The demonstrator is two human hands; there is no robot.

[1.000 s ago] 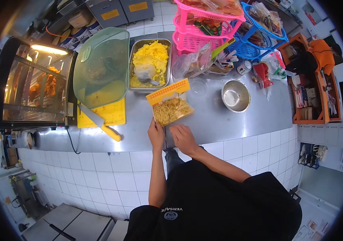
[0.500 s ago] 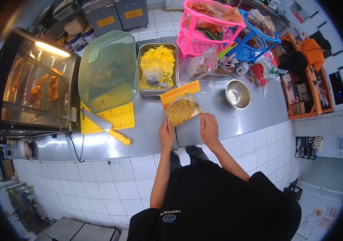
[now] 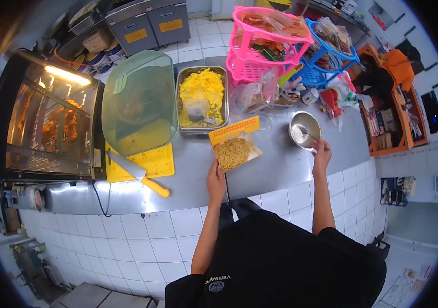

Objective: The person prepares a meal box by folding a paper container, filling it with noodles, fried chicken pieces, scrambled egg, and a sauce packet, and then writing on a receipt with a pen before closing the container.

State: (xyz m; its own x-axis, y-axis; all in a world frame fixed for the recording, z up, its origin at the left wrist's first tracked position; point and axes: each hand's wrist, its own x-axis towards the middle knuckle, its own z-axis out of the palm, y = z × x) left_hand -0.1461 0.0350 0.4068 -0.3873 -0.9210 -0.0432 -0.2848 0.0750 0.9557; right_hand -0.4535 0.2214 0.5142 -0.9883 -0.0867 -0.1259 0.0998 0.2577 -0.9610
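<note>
On my remote feed I see the left hand (image 3: 216, 180) gripping the orange-and-white cardboard noodle box (image 3: 235, 130) from seven o'clock, the right hand (image 3: 321, 154) pinching a slim utensil (image 3: 310, 137) reaching into the round silver metal bowl (image 3: 301, 117) (toward the box's three o'clock).

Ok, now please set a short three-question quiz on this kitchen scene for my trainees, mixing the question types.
1. True or false: the right hand holds a utensil that reaches into the metal bowl.
2. Multiple choice: what colour is the handle of the knife?
A) black
B) yellow
C) red
3. Fill in the blank: the left hand touches an open box of ____.

Key: 1. True. 2. B. 3. Noodles.
</note>
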